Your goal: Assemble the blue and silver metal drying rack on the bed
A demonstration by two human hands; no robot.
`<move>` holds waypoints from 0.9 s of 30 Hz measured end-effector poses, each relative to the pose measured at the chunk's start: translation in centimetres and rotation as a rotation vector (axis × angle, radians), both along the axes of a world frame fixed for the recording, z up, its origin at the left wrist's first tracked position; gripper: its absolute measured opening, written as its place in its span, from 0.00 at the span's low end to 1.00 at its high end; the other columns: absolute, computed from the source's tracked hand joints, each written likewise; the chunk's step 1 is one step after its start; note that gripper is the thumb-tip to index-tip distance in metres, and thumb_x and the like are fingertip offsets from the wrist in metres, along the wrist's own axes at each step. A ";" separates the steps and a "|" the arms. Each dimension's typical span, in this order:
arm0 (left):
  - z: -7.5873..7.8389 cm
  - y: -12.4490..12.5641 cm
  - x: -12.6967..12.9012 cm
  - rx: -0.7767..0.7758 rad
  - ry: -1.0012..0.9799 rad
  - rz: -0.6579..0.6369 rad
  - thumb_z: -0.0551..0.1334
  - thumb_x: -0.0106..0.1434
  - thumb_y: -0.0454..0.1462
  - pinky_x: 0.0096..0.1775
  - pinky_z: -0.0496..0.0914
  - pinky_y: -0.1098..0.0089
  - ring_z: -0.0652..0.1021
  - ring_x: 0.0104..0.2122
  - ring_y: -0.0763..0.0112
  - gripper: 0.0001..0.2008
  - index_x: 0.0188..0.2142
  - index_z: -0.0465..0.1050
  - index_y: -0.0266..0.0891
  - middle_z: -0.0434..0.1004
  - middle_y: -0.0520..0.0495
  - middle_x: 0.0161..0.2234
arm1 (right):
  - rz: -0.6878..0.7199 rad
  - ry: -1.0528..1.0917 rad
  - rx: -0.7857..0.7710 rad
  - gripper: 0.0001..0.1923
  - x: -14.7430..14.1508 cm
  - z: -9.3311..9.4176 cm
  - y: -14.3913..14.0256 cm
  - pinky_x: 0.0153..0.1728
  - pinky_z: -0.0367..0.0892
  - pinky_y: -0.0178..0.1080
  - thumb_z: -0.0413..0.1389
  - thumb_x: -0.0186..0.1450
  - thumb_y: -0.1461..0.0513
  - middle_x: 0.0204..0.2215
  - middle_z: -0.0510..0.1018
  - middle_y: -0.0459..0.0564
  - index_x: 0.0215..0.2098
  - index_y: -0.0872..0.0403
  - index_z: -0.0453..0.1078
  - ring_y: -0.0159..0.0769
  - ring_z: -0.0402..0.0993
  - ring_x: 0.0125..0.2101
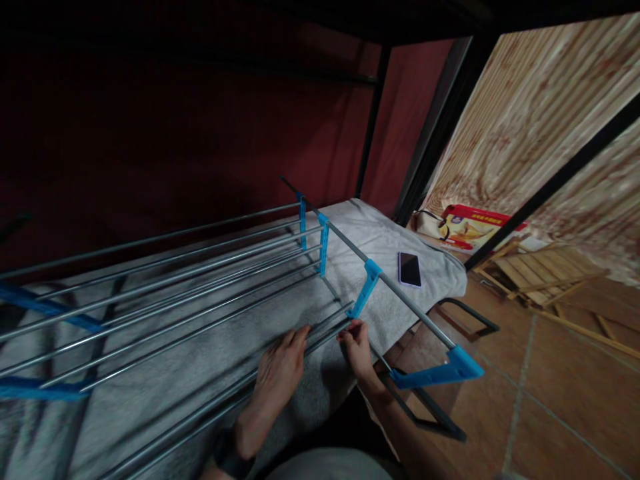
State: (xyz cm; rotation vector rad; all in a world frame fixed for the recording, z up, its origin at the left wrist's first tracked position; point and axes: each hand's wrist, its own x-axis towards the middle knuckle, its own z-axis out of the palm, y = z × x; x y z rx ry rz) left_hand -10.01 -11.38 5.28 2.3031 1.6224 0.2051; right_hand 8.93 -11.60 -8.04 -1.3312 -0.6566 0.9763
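Both hands are at the near edge of a metal rack (200, 280) that lies on its side across a grey towel (390, 240) on a bed. The left hand (277, 373) rests flat, fingers extended, on a pair of steel rods (200, 407) running along the near side. The right hand (357, 343) pinches the ends of those rods between thumb and fingertips, just below a blue bracket (365, 283). Judged from this, the step in hand is seating the rod ends into that bracket; the next move calls for aligning them with its sockets while the left hand steadies the rods. A phone (409, 269) lies on the towel, well apart from the work.
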 end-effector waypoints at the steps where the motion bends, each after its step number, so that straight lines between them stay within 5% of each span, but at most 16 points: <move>1: 0.1 0.1 0.0 -0.009 0.008 -0.007 0.50 0.77 0.37 0.52 0.74 0.64 0.82 0.52 0.60 0.22 0.67 0.66 0.45 0.78 0.42 0.59 | 0.017 -0.020 -0.015 0.19 0.2 0.1 0.0 0.39 0.75 0.41 0.58 0.59 0.53 0.35 0.70 0.43 0.45 0.46 0.57 0.36 0.74 0.33; 5: 0.6 0.8 0.1 -0.070 0.041 -0.039 0.53 0.76 0.40 0.53 0.74 0.60 0.82 0.52 0.57 0.21 0.65 0.68 0.44 0.79 0.41 0.57 | 0.096 -0.127 -0.061 0.16 1.5 1.0 0.1 0.34 0.74 0.40 0.55 0.61 0.52 0.33 0.71 0.43 0.43 0.46 0.57 0.36 0.74 0.30; 11: 0.6 2.7 2.1 -0.112 -0.083 -0.161 0.56 0.74 0.37 0.58 0.71 0.62 0.79 0.55 0.58 0.17 0.58 0.73 0.35 0.79 0.36 0.56 | 0.166 -0.668 -0.157 0.10 3.5 3.5 0.1 0.35 0.68 0.42 0.48 0.69 0.51 0.27 0.73 0.45 0.38 0.48 0.60 0.42 0.74 0.30; 16: -0.1 5.0 6.3 -0.142 -0.213 -0.220 0.60 0.71 0.38 0.63 0.67 0.61 0.75 0.61 0.55 0.24 0.64 0.68 0.32 0.76 0.33 0.61 | 0.070 -0.869 -0.143 0.16 4.0 5.0 0.2 0.37 0.69 0.44 0.48 0.71 0.51 0.40 0.77 0.55 0.49 0.52 0.64 0.44 0.77 0.35; 20: -0.4 6.8 9.8 -0.164 -0.353 -0.264 0.61 0.69 0.35 0.63 0.67 0.64 0.75 0.62 0.58 0.24 0.63 0.69 0.33 0.75 0.34 0.61 | 0.093 -0.909 0.046 0.15 4.6 5.6 0.9 0.45 0.71 0.45 0.49 0.70 0.56 0.46 0.76 0.56 0.52 0.51 0.66 0.45 0.75 0.45; 23: -0.8 7.3 11.4 -0.108 -0.370 -0.292 0.59 0.70 0.34 0.62 0.67 0.64 0.77 0.59 0.60 0.19 0.59 0.73 0.37 0.79 0.39 0.57 | 0.115 -0.834 0.079 0.11 4.9 5.6 1.6 0.43 0.70 0.43 0.46 0.70 0.59 0.39 0.78 0.52 0.47 0.51 0.67 0.42 0.75 0.39; 27: -1.7 7.0 12.2 -0.136 -0.241 -0.145 0.56 0.74 0.40 0.55 0.71 0.64 0.80 0.54 0.59 0.15 0.55 0.75 0.39 0.81 0.39 0.53 | 0.120 -0.777 0.029 0.11 5.0 5.6 2.1 0.35 0.66 0.40 0.46 0.72 0.56 0.31 0.78 0.50 0.43 0.50 0.68 0.41 0.74 0.32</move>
